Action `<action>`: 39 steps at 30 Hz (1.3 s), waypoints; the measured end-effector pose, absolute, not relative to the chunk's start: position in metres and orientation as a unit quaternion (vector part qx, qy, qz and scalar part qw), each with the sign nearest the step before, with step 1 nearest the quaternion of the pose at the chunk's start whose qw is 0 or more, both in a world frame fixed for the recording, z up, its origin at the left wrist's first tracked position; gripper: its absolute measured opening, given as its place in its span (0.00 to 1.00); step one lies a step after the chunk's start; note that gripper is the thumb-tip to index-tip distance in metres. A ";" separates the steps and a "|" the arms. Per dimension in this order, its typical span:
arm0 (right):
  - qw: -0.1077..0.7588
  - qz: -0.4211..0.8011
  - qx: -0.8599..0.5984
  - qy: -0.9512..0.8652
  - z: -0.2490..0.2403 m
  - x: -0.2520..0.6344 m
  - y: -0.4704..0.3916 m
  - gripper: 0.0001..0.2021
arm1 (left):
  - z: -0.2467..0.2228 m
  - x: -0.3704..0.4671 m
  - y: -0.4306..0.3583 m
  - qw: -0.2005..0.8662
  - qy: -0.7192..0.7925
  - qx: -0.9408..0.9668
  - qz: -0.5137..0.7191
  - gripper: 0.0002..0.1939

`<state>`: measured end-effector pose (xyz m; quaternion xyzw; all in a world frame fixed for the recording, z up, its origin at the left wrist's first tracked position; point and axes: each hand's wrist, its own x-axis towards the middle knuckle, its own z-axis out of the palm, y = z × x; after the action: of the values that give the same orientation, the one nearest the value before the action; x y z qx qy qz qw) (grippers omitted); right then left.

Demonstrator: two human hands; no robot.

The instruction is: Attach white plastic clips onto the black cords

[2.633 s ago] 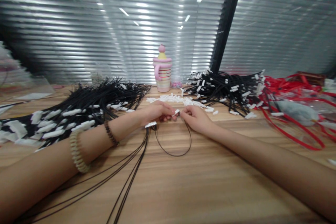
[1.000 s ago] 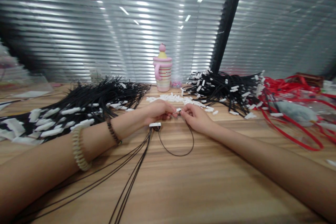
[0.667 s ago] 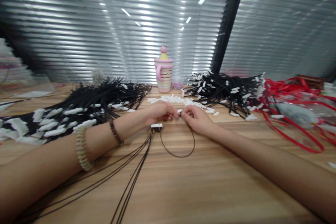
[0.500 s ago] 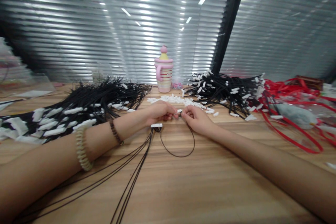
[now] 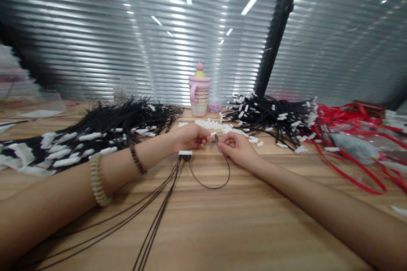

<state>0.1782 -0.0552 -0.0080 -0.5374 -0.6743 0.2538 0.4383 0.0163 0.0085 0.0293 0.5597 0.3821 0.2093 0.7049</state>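
Both your forearms lie stretched forward on the tabletop [image 5: 241, 228], your left hand [image 5: 190, 137] and right hand [image 5: 237, 149] meeting fingertip to fingertip, fingers apparently pinched closed.

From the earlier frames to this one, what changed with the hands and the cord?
Little changed. The small white clip that showed between the fingertips earlier is barely visible now; the black cord end bunches there instead. The left hand and right hand stay pinched together on it, and the cord loop still hangs toward the person. The white tag under the left hand, the cord piles and the pink cup kept their places; only the camera tilted.
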 end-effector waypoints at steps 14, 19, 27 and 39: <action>0.476 0.400 -0.449 -0.642 -0.002 0.178 -0.060 0.13 | 0.069 0.005 -0.009 0.384 0.358 0.847 0.084 0.10; 0.503 0.442 -0.450 -0.591 0.000 0.180 -0.060 0.12 | 0.087 -0.006 -0.013 0.324 0.334 0.873 0.147 0.05; 0.495 0.477 -0.457 -0.565 0.007 0.184 -0.061 0.11 | 0.096 -0.014 -0.023 0.284 0.368 0.885 0.034 0.10; 0.354 0.363 -0.472 -0.721 0.032 0.194 -0.052 0.12 | 0.118 -0.025 -0.023 0.132 0.353 0.921 -0.097 0.09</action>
<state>0.1938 -0.0525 0.0322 -0.4722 -0.7213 0.3625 0.3541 -0.0255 -0.0234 0.1183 0.9214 0.3526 -0.0966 0.1319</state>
